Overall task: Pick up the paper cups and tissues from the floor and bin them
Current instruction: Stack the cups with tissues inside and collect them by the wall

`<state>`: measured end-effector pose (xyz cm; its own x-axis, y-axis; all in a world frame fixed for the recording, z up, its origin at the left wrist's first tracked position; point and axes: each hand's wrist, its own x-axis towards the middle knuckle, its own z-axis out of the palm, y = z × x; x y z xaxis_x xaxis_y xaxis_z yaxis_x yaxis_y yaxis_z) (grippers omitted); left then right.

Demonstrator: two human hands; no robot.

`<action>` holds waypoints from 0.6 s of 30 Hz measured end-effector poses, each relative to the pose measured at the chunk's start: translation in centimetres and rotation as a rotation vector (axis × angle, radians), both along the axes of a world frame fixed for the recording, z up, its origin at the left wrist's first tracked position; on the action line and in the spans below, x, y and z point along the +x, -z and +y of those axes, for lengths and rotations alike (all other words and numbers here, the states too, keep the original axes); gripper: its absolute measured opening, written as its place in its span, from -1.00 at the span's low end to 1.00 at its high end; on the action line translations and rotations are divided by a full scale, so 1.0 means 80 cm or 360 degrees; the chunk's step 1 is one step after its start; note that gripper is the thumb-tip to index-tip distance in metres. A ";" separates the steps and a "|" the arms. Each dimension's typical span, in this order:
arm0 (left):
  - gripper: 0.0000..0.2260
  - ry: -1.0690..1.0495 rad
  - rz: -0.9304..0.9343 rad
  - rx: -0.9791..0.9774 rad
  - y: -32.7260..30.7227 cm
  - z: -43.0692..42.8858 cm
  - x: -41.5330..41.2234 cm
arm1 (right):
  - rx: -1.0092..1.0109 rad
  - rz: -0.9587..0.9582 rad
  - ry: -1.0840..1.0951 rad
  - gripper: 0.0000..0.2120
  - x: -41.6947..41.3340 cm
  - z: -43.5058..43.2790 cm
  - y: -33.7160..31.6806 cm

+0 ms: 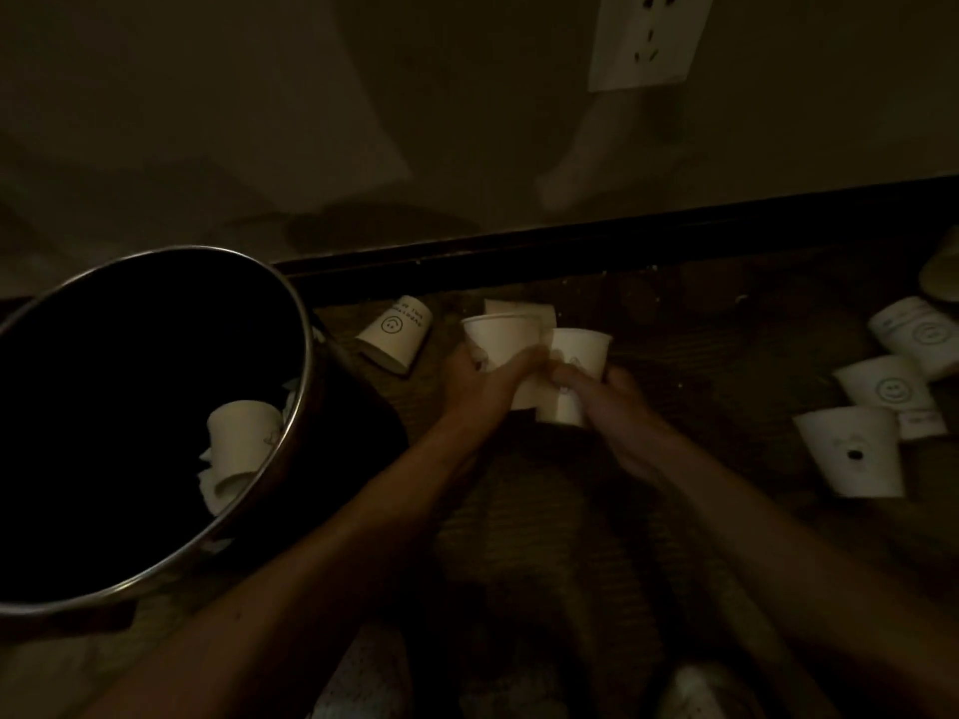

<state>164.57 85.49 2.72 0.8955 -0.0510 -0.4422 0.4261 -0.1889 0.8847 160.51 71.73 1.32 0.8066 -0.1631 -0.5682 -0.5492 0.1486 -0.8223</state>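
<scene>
I see both hands low over the dark floor, side by side and nearly touching. The left hand has its fingers wrapped round one paper cup. The right hand is curled round a second cup, and the two cups sit rim to rim. Something pale shows just behind the left one, but the light is too dim for me to say what. The round bin stands to the left with a cup inside. Another cup lies on its side between the bin and the hands. Three more lie in a cluster well off to the right. A wall socket sits above.
</scene>
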 end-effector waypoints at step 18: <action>-0.43 -0.0113 0.0153 -0.0213 0.042 -0.026 0.053 | 0.0273 -0.0084 -0.0002 -0.58 0.081 -0.042 0.040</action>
